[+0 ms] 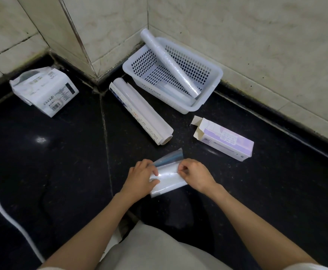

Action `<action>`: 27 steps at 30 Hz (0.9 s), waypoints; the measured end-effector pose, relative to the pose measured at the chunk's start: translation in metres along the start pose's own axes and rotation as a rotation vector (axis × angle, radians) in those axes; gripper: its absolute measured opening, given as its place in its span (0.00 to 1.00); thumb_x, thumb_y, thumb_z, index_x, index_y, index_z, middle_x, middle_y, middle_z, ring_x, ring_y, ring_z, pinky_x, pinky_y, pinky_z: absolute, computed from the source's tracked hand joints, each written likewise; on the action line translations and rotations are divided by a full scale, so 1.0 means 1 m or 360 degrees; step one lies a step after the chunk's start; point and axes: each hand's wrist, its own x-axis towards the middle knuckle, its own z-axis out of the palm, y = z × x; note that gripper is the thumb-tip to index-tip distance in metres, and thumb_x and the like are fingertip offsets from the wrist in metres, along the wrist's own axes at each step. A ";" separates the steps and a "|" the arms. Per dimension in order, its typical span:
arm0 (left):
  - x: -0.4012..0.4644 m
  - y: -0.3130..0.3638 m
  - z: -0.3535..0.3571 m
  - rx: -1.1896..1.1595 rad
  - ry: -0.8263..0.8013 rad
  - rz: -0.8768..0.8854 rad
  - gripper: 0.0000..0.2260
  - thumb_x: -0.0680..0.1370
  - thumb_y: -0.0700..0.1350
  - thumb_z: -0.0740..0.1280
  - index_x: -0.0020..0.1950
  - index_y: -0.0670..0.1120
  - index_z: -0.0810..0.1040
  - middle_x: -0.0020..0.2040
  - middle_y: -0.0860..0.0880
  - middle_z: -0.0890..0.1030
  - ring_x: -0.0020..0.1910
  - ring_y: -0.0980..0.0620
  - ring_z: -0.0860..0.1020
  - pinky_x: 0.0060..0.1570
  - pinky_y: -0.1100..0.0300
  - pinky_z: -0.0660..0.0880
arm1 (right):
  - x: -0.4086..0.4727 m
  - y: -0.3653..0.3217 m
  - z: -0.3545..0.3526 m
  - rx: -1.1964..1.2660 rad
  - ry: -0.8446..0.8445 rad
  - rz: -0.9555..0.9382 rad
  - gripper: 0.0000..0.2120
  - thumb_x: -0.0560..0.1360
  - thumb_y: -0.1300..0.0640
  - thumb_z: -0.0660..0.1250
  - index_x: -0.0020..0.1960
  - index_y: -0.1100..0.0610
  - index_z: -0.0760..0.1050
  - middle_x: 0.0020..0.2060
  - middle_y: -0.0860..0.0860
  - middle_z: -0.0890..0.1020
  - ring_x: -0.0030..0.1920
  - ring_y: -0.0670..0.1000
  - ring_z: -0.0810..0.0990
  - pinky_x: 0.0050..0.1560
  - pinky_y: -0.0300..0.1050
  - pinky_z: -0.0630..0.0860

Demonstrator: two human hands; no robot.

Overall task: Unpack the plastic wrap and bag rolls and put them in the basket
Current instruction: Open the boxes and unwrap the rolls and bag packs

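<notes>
Bag roll [167, 182]: pinched between left hand [140, 177] at its 9 o'clock end and right hand [195, 175] at 3 o'clock; basket [210, 92] at 12 o'clock.

Floor [42, 172] black, shiny, speckled, thin pale lines crossing. Bright light spot [40, 140] shines on floor at left. Walls [256, 45] pale tile with grey streaks, dark grubby lines between. Wall corner [85, 45] sticks out at middle.
</notes>
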 end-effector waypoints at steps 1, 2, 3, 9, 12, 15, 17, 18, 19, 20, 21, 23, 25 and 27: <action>0.000 0.002 0.000 0.0050 0.0024 -0.0014 0.14 0.74 0.48 0.68 0.58 0.49 0.71 0.62 0.51 0.70 0.62 0.50 0.68 0.61 0.57 0.61 | 0.000 0.001 0.004 -0.0072 0.0055 0.0011 0.04 0.74 0.58 0.63 0.44 0.56 0.76 0.48 0.52 0.78 0.51 0.53 0.75 0.53 0.48 0.72; 0.001 0.003 0.001 0.0096 0.0040 -0.0023 0.19 0.73 0.48 0.68 0.62 0.49 0.67 0.62 0.51 0.70 0.61 0.50 0.68 0.62 0.56 0.62 | 0.001 0.003 0.008 -0.0146 0.0120 0.0036 0.05 0.74 0.56 0.64 0.47 0.56 0.77 0.50 0.52 0.76 0.53 0.53 0.73 0.55 0.48 0.70; 0.001 0.004 0.001 0.0130 0.0056 -0.0022 0.25 0.73 0.47 0.68 0.67 0.49 0.63 0.63 0.51 0.70 0.62 0.50 0.68 0.63 0.55 0.62 | 0.001 0.004 0.011 -0.0203 0.0182 0.0077 0.07 0.74 0.53 0.65 0.49 0.55 0.77 0.51 0.51 0.75 0.54 0.52 0.72 0.55 0.47 0.67; 0.002 0.008 0.013 0.0351 0.0166 0.0184 0.27 0.76 0.42 0.62 0.73 0.49 0.58 0.57 0.51 0.74 0.57 0.51 0.69 0.60 0.57 0.62 | -0.004 0.006 0.017 0.0089 0.0338 0.0512 0.20 0.71 0.46 0.69 0.55 0.57 0.70 0.53 0.54 0.73 0.52 0.55 0.75 0.50 0.48 0.72; 0.000 0.008 0.020 0.0532 0.0119 0.0302 0.21 0.77 0.40 0.58 0.69 0.49 0.65 0.60 0.49 0.74 0.58 0.50 0.70 0.57 0.58 0.63 | -0.007 0.010 0.014 0.0435 0.0329 0.0695 0.22 0.71 0.48 0.70 0.58 0.58 0.70 0.55 0.56 0.75 0.52 0.56 0.76 0.53 0.49 0.72; -0.003 0.009 0.023 0.0528 0.0110 0.0345 0.19 0.76 0.39 0.59 0.67 0.47 0.70 0.60 0.47 0.73 0.58 0.48 0.70 0.55 0.58 0.65 | -0.012 0.017 0.010 0.0631 0.0343 0.0930 0.19 0.73 0.50 0.67 0.59 0.60 0.71 0.54 0.58 0.78 0.51 0.57 0.78 0.55 0.48 0.74; -0.005 0.009 0.023 0.0489 0.0158 0.0357 0.16 0.76 0.39 0.61 0.63 0.46 0.75 0.60 0.46 0.72 0.59 0.47 0.70 0.54 0.57 0.66 | -0.018 0.018 0.011 0.0851 0.0309 0.1115 0.18 0.74 0.52 0.66 0.57 0.61 0.71 0.51 0.59 0.79 0.45 0.58 0.81 0.49 0.51 0.79; -0.004 0.010 0.021 0.0422 0.0161 0.0317 0.15 0.76 0.40 0.62 0.62 0.46 0.76 0.62 0.45 0.71 0.62 0.46 0.69 0.57 0.56 0.67 | -0.021 0.016 0.012 0.1077 0.0286 0.1201 0.16 0.74 0.54 0.67 0.57 0.63 0.70 0.50 0.60 0.79 0.41 0.56 0.82 0.44 0.49 0.80; -0.003 0.011 0.019 0.0352 0.0133 0.0266 0.14 0.77 0.42 0.61 0.62 0.46 0.76 0.66 0.45 0.69 0.66 0.47 0.67 0.61 0.56 0.66 | -0.024 0.014 0.013 0.1345 0.0262 0.1266 0.15 0.74 0.57 0.67 0.57 0.64 0.70 0.49 0.61 0.79 0.39 0.55 0.82 0.41 0.48 0.81; -0.002 0.011 0.018 0.0310 0.0075 0.0225 0.14 0.78 0.44 0.60 0.63 0.46 0.75 0.69 0.46 0.66 0.69 0.48 0.64 0.64 0.56 0.64 | -0.025 0.011 0.014 0.1601 0.0241 0.1306 0.15 0.74 0.59 0.67 0.57 0.64 0.69 0.48 0.62 0.79 0.39 0.55 0.82 0.41 0.47 0.80; 0.000 0.012 0.017 0.0301 0.0012 0.0211 0.14 0.79 0.46 0.59 0.63 0.47 0.74 0.70 0.47 0.65 0.69 0.50 0.63 0.65 0.57 0.63 | -0.025 0.008 0.014 0.1809 0.0220 0.1325 0.15 0.74 0.62 0.67 0.58 0.65 0.68 0.46 0.62 0.79 0.39 0.55 0.81 0.41 0.48 0.80; 0.002 0.016 0.016 0.0276 -0.0038 0.0244 0.12 0.80 0.46 0.58 0.60 0.46 0.76 0.67 0.48 0.69 0.65 0.50 0.68 0.63 0.58 0.64 | -0.023 0.002 0.016 0.2037 0.0200 0.1324 0.16 0.73 0.66 0.66 0.59 0.65 0.67 0.44 0.61 0.79 0.41 0.56 0.81 0.39 0.47 0.79; 0.001 0.020 0.014 0.0056 -0.0005 0.0217 0.10 0.79 0.42 0.59 0.54 0.44 0.78 0.60 0.47 0.73 0.57 0.50 0.71 0.59 0.58 0.67 | -0.017 -0.004 0.019 0.1997 0.0259 0.1321 0.16 0.73 0.67 0.66 0.58 0.64 0.66 0.50 0.61 0.79 0.45 0.56 0.81 0.37 0.46 0.79; 0.000 0.024 0.014 -0.0270 -0.0008 0.0079 0.07 0.77 0.39 0.61 0.51 0.43 0.78 0.54 0.47 0.73 0.53 0.49 0.73 0.54 0.59 0.69 | -0.012 -0.010 0.024 0.1836 0.0357 0.1316 0.14 0.72 0.66 0.67 0.55 0.61 0.67 0.53 0.60 0.78 0.49 0.56 0.81 0.37 0.47 0.80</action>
